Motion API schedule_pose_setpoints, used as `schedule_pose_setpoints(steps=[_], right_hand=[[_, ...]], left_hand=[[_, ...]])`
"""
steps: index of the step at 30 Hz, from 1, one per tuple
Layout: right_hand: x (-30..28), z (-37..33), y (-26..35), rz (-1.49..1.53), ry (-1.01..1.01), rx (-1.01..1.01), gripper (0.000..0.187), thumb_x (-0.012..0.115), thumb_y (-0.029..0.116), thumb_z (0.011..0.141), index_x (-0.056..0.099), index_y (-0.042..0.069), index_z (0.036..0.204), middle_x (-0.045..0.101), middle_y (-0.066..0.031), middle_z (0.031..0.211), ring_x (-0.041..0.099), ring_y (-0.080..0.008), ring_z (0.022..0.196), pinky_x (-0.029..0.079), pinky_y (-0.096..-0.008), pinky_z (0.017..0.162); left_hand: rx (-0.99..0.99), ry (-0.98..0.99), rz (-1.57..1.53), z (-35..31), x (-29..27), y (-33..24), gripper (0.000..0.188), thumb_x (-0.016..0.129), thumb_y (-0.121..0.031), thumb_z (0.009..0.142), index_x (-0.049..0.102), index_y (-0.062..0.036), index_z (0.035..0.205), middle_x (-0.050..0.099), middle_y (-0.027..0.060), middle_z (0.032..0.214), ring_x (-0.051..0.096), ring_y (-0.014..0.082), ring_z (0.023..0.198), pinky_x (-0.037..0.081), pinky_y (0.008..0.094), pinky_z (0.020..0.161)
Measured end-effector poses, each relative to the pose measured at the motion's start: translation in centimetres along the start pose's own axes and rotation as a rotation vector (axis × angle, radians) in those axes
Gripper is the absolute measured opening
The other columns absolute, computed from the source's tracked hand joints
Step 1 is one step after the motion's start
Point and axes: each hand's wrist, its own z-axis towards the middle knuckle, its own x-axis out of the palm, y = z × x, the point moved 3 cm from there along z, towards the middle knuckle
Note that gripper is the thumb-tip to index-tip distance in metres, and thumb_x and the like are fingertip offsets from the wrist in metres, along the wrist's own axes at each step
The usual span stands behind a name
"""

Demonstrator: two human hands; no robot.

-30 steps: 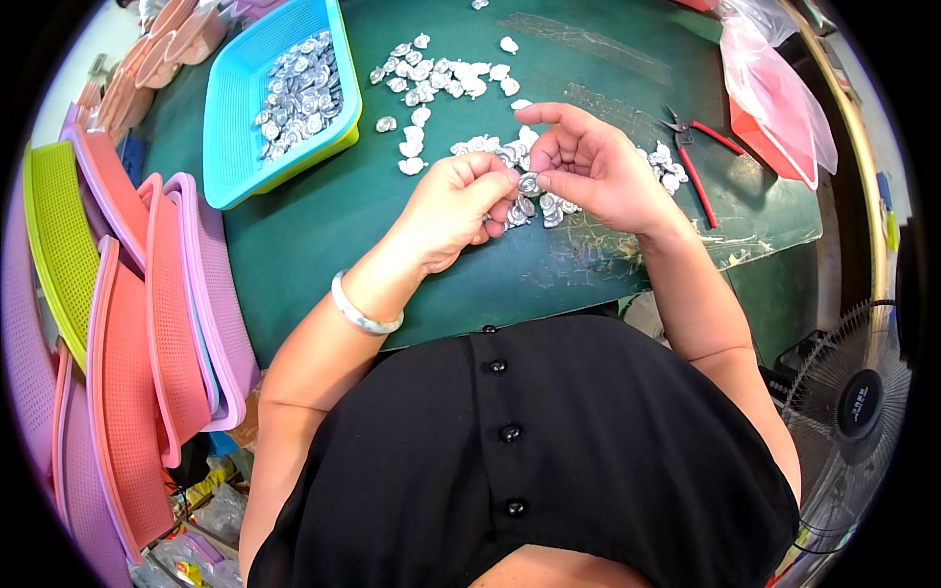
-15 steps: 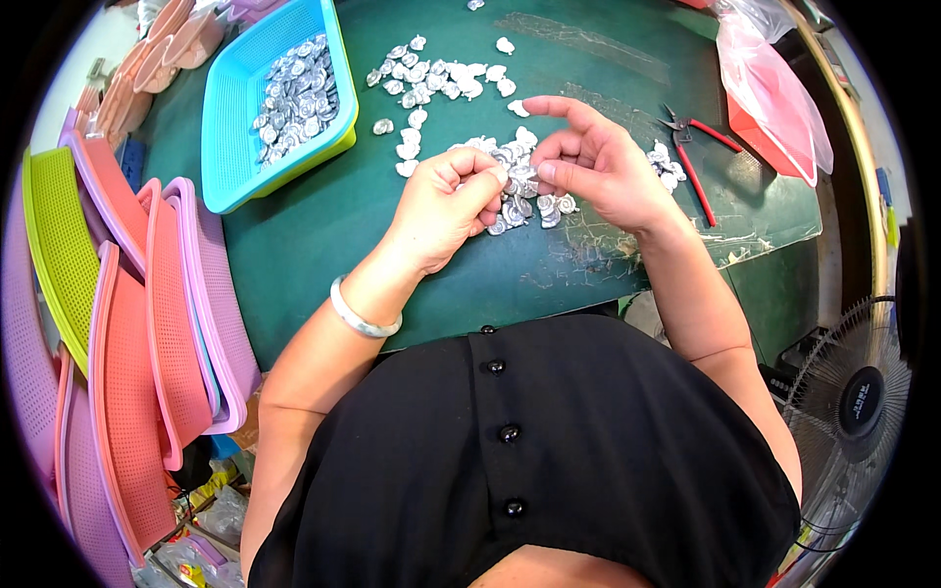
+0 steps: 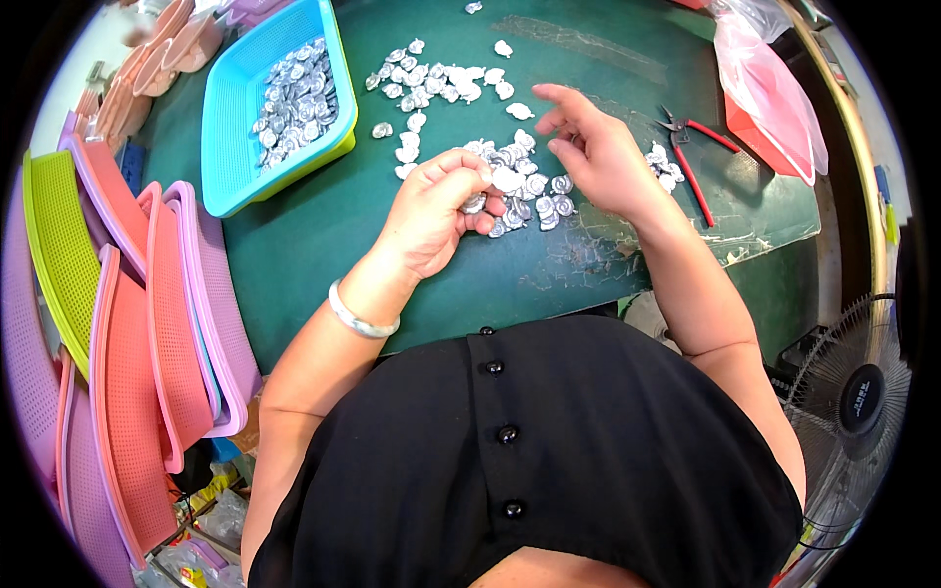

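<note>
My left hand (image 3: 436, 211), with a pale bangle on its wrist, pinches a small silver metal casting (image 3: 507, 179) between thumb and forefinger. Another silver piece (image 3: 473, 203) shows against its curled fingers. Just right of it lies a pile of similar swirl-patterned castings (image 3: 520, 211) on the green tabletop (image 3: 294, 265). My right hand (image 3: 598, 157) hovers over the far right side of the pile, fingers apart and nothing visible in them. Beyond the pile, more castings (image 3: 456, 80) are scattered in a loose cluster.
A blue basket (image 3: 221, 127) of castings stands at the far left. Red-handled cutters (image 3: 691, 167) lie right of my right hand, near a small group of castings (image 3: 665, 162). A red bin (image 3: 769, 142) with a plastic bag is far right. Stacked baskets (image 3: 132, 392) crowd the left; a fan (image 3: 863, 402) stands right.
My right hand has drawn away from the left, slightly to the right, and its fingers have parted. The casting in my left hand now shows clearly at the fingertips.
</note>
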Motion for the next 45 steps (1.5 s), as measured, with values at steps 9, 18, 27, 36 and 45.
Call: schedule_pose_setpoints(steps=[9,18,27,36,45], right_hand=[[1.2,1.4,-0.6,-0.362,-0.008,-0.243,0.052,0.058,-0.005,0.069,0.045,0.006,0.118,0.054,-0.0088,0.076,0.054,-0.0261,0.070,0.045,-0.0333,0.067],[1.1,1.7,-1.1,-0.315,-0.037,-0.170,0.042,0.050,-0.004,0.072,0.047,0.002,0.113,0.056,-0.0111,0.071,0.054,-0.0292,0.074,0.043,-0.0390,0.066],[0.8,1.4,-0.2,-0.180,-0.086,-0.227,0.047,0.051,-0.005,0.071,0.044,0.003,0.117,0.052,-0.0091,0.072,0.052,-0.0273,0.070,0.042,-0.0370,0.064],[1.5,0.3,2.8,-0.050,-0.060,-0.478,0.052,0.053,-0.009,0.071,0.043,0.004,0.120,0.049,-0.0054,0.070,0.050,-0.0208,0.066,0.042,-0.0320,0.062],[1.8,0.4,1.2,0.367,0.014,-0.197,0.055,0.053,-0.007,0.076,0.036,0.006,0.127,0.053,-0.0011,0.073,0.050,-0.0086,0.067,0.041,-0.0226,0.063]], left_hand=[[0.012,0.130,-0.274,0.5,-1.3,-0.1,0.010,0.047,-0.007,0.079,0.051,0.0004,0.085,0.058,0.0203,0.091,0.062,0.0286,0.080,0.055,0.0318,0.062],[-0.019,0.043,-0.094,0.2,-0.6,-0.4,0.013,0.049,-0.012,0.083,0.052,-0.0021,0.092,0.056,0.0088,0.079,0.057,0.0184,0.070,0.045,0.0227,0.049],[-0.065,-0.062,0.038,0.1,0.1,-0.7,0.017,0.050,-0.018,0.087,0.054,-0.0021,0.092,0.056,0.0061,0.072,0.054,0.0139,0.061,0.040,0.0202,0.045],[-0.056,-0.074,0.054,0.1,0.2,-0.4,0.016,0.051,-0.021,0.089,0.056,-0.0054,0.086,0.058,0.0049,0.069,0.052,0.0118,0.058,0.037,0.0198,0.044],[0.063,-0.037,0.137,0.3,-0.1,-0.2,0.012,0.052,-0.016,0.089,0.057,-0.0044,0.088,0.060,0.0050,0.072,0.052,0.0095,0.057,0.037,0.0184,0.045]])
